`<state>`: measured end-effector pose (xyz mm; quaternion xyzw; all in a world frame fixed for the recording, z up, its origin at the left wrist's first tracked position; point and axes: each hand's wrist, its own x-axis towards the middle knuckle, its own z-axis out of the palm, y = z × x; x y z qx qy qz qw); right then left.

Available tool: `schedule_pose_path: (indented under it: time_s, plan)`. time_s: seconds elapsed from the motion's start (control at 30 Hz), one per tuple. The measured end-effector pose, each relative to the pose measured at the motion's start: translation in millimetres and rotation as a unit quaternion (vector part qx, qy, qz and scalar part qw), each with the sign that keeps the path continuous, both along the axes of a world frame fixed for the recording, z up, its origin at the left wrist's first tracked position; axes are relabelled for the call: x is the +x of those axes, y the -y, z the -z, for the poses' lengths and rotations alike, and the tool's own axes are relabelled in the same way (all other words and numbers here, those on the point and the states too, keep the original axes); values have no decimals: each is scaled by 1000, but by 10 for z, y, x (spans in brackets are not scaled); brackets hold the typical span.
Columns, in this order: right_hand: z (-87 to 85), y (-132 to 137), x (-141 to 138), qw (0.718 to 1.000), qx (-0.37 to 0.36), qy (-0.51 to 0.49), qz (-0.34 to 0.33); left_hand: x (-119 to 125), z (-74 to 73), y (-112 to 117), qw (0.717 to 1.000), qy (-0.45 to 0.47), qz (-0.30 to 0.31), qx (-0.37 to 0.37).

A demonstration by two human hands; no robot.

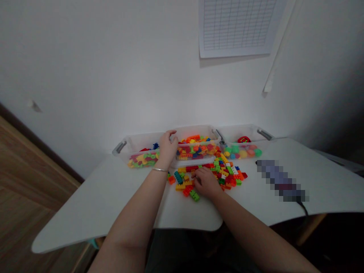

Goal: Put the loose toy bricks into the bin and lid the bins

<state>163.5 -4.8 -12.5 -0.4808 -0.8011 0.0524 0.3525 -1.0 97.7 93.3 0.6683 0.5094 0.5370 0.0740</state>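
Note:
A heap of small coloured plastic bricks (224,172) lies on the white table (113,201) in front of three clear plastic bins. My right hand (205,181) rests palm down at the heap's left edge, fingers curled onto the bricks; what it grips is hidden. My left hand (168,146) reaches over the rim between the left bin (133,146) and the middle bin (196,148), fingers bent over the edge. A thin bracelet circles my left wrist. The middle bin is full of mixed bricks.
The right bin (250,142) holds round pastel pieces and a red item. A blurred-out dark object (281,181) with a cable lies on the table to the right. A white wall with a gridded sheet (236,26) stands behind. Wooden floor shows at left.

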Motion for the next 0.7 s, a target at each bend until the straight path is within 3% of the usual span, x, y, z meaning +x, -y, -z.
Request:
schedule_pose_path:
  time_s: [0.17,0.4,0.53,0.7]
  plan:
    - [-5,6,-5,999,15,-19,49,-11,280,422,997,-40,-9,66]
    - [-13,12,-14,994,19,-6,111,4,817,852,977,-211,18,-37]
    - [24,-8,-25,996,24,5,91,-6,923,933,958,-278,46,-53]
    - [64,-32,-39,997,25,13,77,-30,918,970,951,-297,64,-57]
